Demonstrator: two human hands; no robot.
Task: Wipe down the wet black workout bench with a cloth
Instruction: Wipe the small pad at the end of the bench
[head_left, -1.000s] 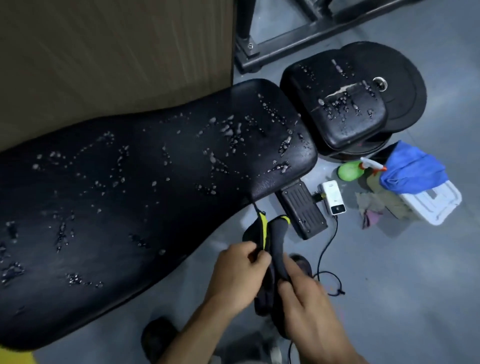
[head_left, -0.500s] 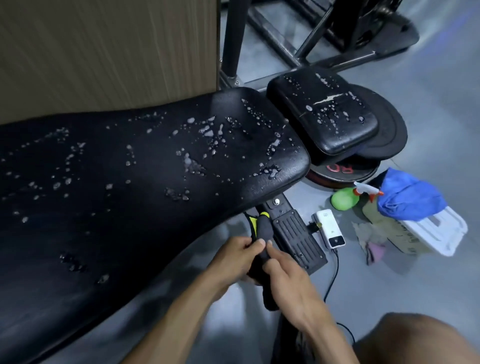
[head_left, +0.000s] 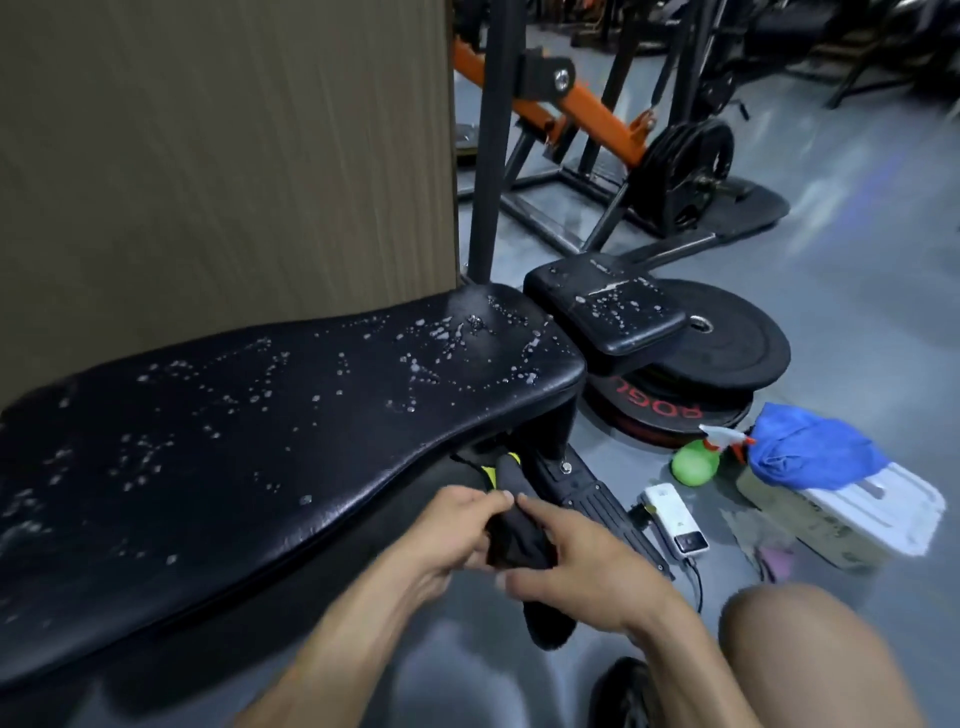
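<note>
- Both hands, left (head_left: 457, 525) & right (head_left: 582, 566), pinch the black cloth (head_left: 519, 540), bunched tighter than 1 s ago, just off the bench's (head_left: 260, 441) near edge.
- Pad w/ droplets all over; wiping not begun, prob. next.

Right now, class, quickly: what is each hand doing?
Left hand: closed, pinching the black cloth.
Right hand: closed, gripping the same cloth.
</note>
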